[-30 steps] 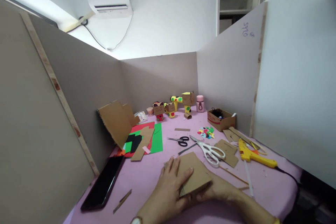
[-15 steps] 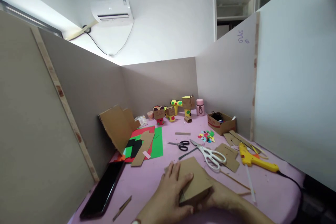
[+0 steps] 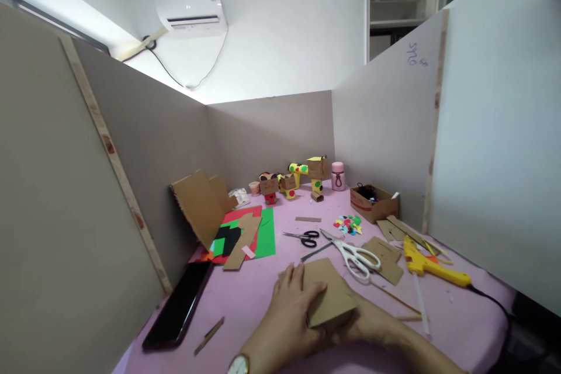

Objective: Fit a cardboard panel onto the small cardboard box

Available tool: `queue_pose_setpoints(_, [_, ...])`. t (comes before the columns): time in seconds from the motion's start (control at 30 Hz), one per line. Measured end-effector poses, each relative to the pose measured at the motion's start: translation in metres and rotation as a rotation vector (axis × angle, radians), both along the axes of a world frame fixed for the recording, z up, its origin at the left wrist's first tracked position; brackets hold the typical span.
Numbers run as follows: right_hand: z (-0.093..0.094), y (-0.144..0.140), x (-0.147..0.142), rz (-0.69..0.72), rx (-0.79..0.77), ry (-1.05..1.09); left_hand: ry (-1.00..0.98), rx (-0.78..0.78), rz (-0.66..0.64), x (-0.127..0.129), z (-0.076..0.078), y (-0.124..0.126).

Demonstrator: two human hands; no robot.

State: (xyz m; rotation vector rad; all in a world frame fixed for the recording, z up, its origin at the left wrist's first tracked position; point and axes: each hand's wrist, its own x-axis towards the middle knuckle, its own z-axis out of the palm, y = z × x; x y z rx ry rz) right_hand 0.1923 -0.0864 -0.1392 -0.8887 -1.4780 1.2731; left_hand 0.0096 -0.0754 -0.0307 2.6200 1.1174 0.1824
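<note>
A small cardboard box [image 3: 329, 295] sits between my two hands near the front of the table. My left hand [image 3: 294, 304] grips its left side, with the thumb lying over the top face. Around the right side and lower front edge my right hand [image 3: 362, 324] is wrapped; part of its fingers is hidden by the box. Just beyond the box lie white-handled scissors [image 3: 359, 257] and smaller black-handled scissors [image 3: 309, 238]. A thin dark strip [image 3: 316, 252] rests on the cloth close to the box's far edge.
To the right are a yellow glue gun [image 3: 433, 266] with its cord, cardboard scraps [image 3: 385, 260] and an open carton [image 3: 374, 204]. A phone [image 3: 177, 307] and coloured sheets [image 3: 265, 234] lie left. Cardboard figures [image 3: 269, 186] and a pink flask [image 3: 338, 176] stand at the back.
The camera view has shifted slightly, and a watch on my left wrist shows more fully. Both hands keep their hold on the box, which has hardly moved.
</note>
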Motion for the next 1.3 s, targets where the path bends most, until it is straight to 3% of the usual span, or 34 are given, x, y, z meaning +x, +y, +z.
queue_pose_setpoints(0.13, [0.016, -0.01, -0.005, 0.007, -0.016, 0.068, -0.091, 0.021, -0.023, -0.006, -0.004, 0.003])
queue_pose_setpoints(0.27, [0.038, -0.016, -0.007, -0.085, -0.003, 0.069, -0.183, -0.077, -0.021, -0.016, -0.01, 0.008])
queue_pose_setpoints(0.53, [0.079, -0.029, -0.003, -0.194, -0.047, -0.018, -0.636, -0.263, -0.074, -0.032, -0.041, 0.014])
queue_pose_setpoints(0.77, [0.082, -0.03, -0.004, -0.19, -0.023, -0.054, -0.674, -0.402, -0.046, -0.036, -0.045, 0.01])
queue_pose_setpoints(1.1, [0.087, -0.034, -0.011, -0.192, -0.065, -0.13, -0.669, -0.379, -0.116, -0.035, -0.04, 0.0])
queue_pose_setpoints(1.3, [0.092, -0.039, -0.008, -0.284, -0.037, -0.234, -0.816, -0.386, -0.156, -0.025, -0.056, 0.001])
